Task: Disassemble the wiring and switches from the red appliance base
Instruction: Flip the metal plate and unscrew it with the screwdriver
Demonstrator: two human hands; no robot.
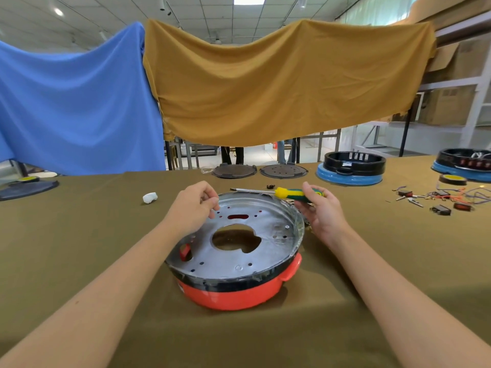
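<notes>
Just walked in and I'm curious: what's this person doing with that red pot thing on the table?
A person is taking apart a red appliance base on a cloth-covered table. The right hand grips a yellow-and-green screwdriver just behind the base. The left hand, fingers curled, rests at the far rim of the base's metal plate. Loose wires and switches lie off to the right.
</notes>
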